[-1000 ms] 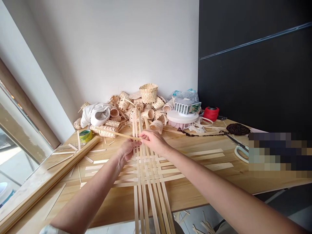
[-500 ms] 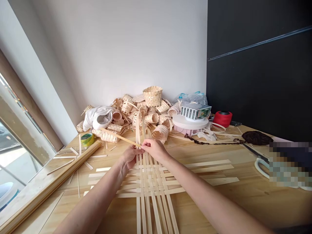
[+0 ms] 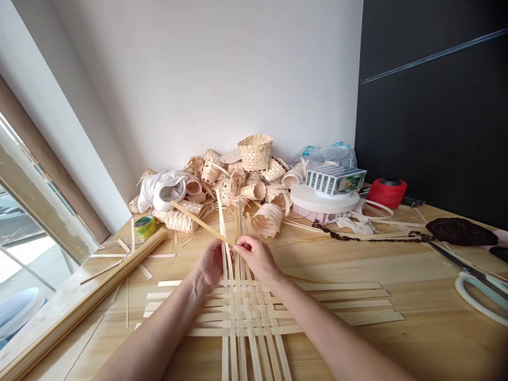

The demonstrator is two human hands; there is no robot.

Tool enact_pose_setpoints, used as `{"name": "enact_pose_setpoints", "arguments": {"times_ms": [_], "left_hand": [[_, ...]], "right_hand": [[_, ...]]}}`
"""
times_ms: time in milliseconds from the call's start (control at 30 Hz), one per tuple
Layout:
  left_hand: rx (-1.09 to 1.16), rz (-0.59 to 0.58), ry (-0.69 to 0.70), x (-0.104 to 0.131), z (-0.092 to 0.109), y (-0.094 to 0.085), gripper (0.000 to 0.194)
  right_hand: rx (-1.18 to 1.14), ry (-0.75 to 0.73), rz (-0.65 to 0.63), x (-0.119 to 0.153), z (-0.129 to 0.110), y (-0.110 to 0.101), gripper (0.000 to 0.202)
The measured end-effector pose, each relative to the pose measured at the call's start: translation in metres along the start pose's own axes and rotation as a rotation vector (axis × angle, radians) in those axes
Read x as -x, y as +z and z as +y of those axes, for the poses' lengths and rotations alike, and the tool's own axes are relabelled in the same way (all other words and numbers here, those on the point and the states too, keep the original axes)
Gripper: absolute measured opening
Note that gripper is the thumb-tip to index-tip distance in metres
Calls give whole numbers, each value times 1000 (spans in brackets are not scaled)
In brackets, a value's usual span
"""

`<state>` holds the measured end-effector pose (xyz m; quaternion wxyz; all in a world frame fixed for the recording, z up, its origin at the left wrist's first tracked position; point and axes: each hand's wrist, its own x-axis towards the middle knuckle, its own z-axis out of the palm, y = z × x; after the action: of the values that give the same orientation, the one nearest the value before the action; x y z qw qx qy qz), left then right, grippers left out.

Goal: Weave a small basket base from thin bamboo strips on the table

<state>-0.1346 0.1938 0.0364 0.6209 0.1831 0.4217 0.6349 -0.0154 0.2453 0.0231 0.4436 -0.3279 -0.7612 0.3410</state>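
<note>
A woven mat of pale strips (image 3: 248,309) lies on the wooden table, its loose ends spreading toward all four sides. Over its far edge, my right hand (image 3: 254,256) pinches the end of a darker tan strip (image 3: 198,221), which slants up to the left. My left hand (image 3: 212,262) is curled beneath that strip, beside the mat's upright strips (image 3: 221,217); its fingers are partly hidden, and it seems to grip the same strip near its end. Both hands are close together.
Behind are a pile of small woven baskets (image 3: 228,182) and a white cloth (image 3: 162,189). Bundled slats (image 3: 91,296) and a tape roll (image 3: 145,226) lie left. To the right are a round white stand (image 3: 324,199), red thread (image 3: 387,193) and scissors (image 3: 482,293).
The view has shifted, so the right-hand items sit farther right. Both hands have lifted the tan strip a little, and the far upright strips have spread and leaned differently.
</note>
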Motion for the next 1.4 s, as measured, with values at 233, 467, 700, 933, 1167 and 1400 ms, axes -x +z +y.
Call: {"name": "enact_pose_setpoints", "arguments": {"times_ms": [233,467,700,933,1167,1400], "left_hand": [[56,-49,4,0,-1,0,15],[87,-133,-5,7,4,-1,8],[50,-196,-25,8,8,-4,10],[11,-253,27,8,8,-8,13],[-385,-23,59,5,10,-6,25],[-640,7,70,9,17,-3,17]], "right_hand": [[-13,30,-50,0,7,3,18],[-32,77,-70,1,10,5,20],[-57,121,-102,0,13,6,21],[-144,158,-122,0,16,10,24],[72,37,-137,-1,12,5,9],[148,-35,-126,0,6,-3,10]]}}
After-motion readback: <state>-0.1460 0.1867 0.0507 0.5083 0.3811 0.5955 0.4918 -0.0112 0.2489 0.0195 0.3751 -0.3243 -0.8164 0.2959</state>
